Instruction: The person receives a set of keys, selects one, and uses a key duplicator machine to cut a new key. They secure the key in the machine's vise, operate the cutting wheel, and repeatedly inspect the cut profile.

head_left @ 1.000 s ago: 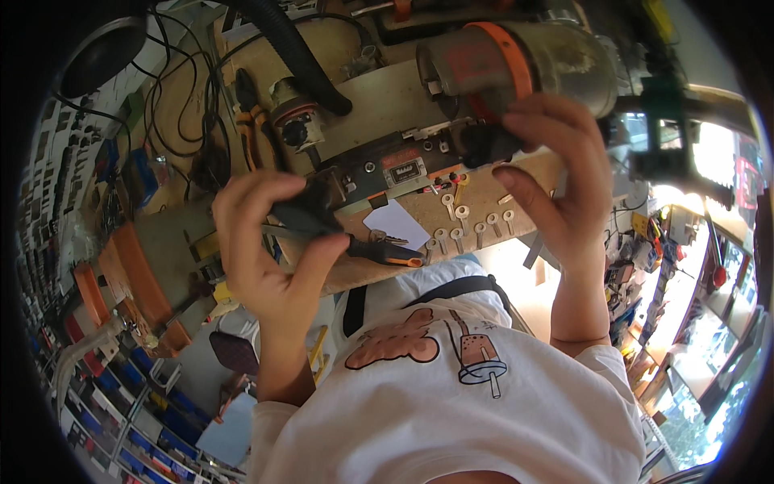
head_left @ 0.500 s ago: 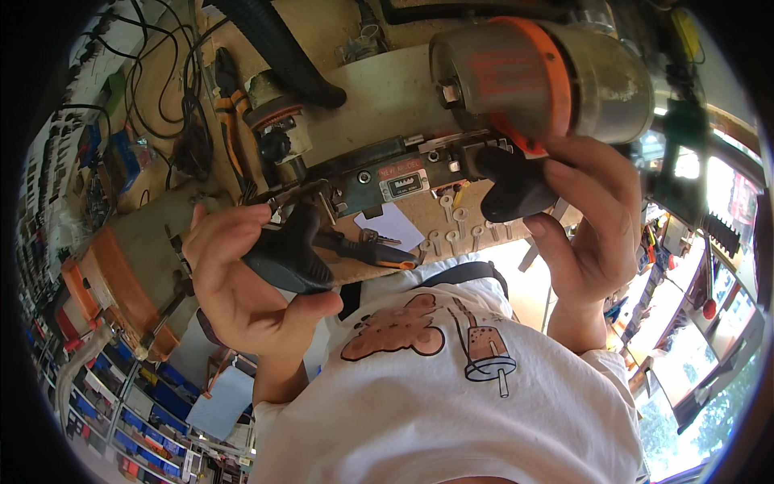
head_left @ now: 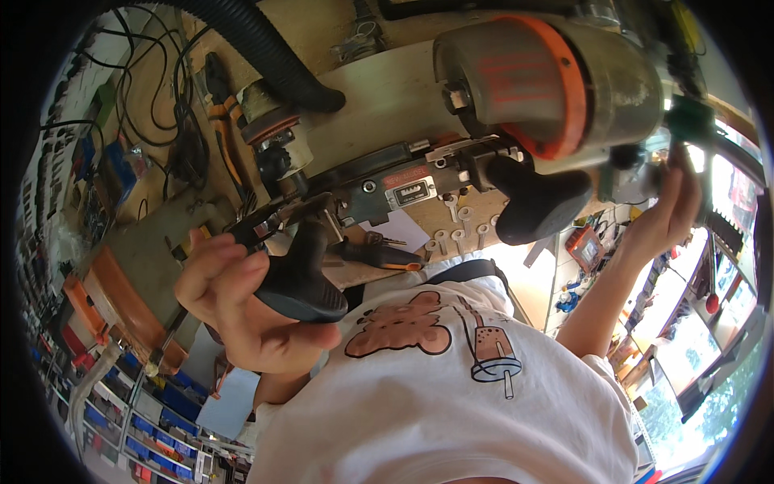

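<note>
A key cutting machine [head_left: 379, 189] stands ahead of me with two black wing knobs on its front. My left hand [head_left: 242, 302] is closed round the left wing knob [head_left: 302, 278], its thumb along the lower wing and its fingers bent at the far side. The right wing knob [head_left: 536, 206] has no hand on it. My right hand [head_left: 673, 206] is up at the machine's right end, beside a dark green part [head_left: 691, 119]. Its fingers are blurred, and what they touch is hidden. Between the knobs, a smoky cover with an orange band [head_left: 568, 89] sits above.
Several keys [head_left: 459, 234] lie at the front edge, near an orange-and-black handled tool [head_left: 375, 254] and white paper [head_left: 399, 230]. Pliers [head_left: 218, 105] and black cables [head_left: 173, 89] lie at the far left. A black ribbed hose [head_left: 266, 52] crosses above. An orange-banded machine [head_left: 121, 298] stands left.
My right hand has let go of the right wing knob and moved right to the machine's end. My left hand stays at the left knob. The view has shifted slightly.
</note>
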`<state>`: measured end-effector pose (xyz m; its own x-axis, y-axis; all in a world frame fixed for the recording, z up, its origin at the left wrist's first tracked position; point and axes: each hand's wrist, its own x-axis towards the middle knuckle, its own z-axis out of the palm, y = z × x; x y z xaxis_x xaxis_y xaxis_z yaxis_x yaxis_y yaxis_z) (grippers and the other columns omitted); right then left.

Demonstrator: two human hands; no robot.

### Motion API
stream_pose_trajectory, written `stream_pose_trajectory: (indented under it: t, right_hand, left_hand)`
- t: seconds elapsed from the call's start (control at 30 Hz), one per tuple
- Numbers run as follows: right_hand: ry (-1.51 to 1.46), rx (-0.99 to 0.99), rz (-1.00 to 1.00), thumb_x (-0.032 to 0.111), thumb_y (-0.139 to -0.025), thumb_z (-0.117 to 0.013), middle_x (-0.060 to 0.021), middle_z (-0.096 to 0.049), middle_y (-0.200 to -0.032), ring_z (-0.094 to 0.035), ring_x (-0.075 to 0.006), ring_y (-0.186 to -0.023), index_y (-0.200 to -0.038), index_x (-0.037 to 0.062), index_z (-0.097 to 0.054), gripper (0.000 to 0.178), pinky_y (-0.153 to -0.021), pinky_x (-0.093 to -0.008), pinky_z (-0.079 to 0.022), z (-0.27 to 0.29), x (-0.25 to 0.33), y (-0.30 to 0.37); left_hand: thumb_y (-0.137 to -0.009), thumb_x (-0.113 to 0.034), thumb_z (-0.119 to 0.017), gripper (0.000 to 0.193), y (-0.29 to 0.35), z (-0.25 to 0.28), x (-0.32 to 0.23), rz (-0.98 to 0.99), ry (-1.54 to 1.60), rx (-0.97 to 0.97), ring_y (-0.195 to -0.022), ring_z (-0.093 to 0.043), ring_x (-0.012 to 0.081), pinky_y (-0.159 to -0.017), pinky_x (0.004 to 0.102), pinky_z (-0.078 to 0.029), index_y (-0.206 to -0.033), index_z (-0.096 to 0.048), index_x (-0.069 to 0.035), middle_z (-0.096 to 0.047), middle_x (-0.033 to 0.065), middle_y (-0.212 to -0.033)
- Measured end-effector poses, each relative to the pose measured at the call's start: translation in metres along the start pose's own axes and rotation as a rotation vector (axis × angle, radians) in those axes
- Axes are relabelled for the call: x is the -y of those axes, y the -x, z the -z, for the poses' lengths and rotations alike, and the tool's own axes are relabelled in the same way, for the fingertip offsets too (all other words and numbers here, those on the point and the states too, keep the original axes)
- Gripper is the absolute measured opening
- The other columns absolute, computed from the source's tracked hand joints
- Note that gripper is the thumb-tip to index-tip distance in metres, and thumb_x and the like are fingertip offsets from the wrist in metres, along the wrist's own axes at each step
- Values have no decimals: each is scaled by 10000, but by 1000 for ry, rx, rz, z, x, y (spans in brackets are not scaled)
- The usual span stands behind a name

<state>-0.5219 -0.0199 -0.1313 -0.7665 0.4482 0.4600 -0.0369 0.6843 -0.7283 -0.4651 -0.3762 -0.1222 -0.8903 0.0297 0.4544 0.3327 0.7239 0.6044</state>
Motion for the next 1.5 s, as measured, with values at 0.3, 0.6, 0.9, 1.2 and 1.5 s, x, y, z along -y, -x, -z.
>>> stream_pose_trajectory:
  t: [0.3, 0.6, 0.9, 1.2, 1.5]
  right_hand:
    - [-418, 235, -905, 429, -925, -390, -75, -519, -1172, -517, -191, -1060, -1248, 75, -446, 483, -806, -374, -484, 11, -73, -13]
    - [-841, 344, -960, 337, -871, -452, -113, -531, -1164, -501, -252, -1078, -1178, 23, -475, 439, -952, -436, -358, 30, -114, -19]
    - [-1098, 445, -857, 173, -780, -454, -129, -423, -1302, -374, -298, -1217, -1274, 51, -413, 511, -1019, -486, -257, 45, -132, -25]
    - [-793, 456, -817, 308, -908, -436, -62, -533, -1179, -493, -200, -1104, -1202, 50, -473, 393, -934, -429, -370, 25, -96, -14]
    - [-829, 464, -803, 265, -839, -489, -64, -482, -1231, -440, -190, -1160, -1278, 51, -383, 500, -988, -394, -305, 19, -82, -16]
  left_hand:
    - [-668, -652, -611, 921, 8, -7, -14, 224, 79, -99, -1038, -468, 252, -907, 347, -382, -1189, -432, 85, -415, 160, -1140]
    - [-710, -704, -510, 858, 4, -6, -21, 202, -100, -86, -1103, -404, 250, -960, 395, -324, -1109, -526, 55, -403, 130, -1088]
    - [-709, -729, -475, 888, -1, -6, -17, 154, -101, -67, -1101, -414, 258, -954, 393, -341, -1091, -531, 71, -425, 151, -1080]
    - [-710, -699, -500, 889, -2, -13, -26, 332, -38, -140, -1119, -415, 266, -966, 389, -328, -1107, -511, 97, -442, 175, -1136]
    - [-680, -720, -497, 909, -1, -6, -22, 291, -76, -81, -1155, -388, 294, -996, 419, -300, -1109, -516, 81, -415, 185, -1153]
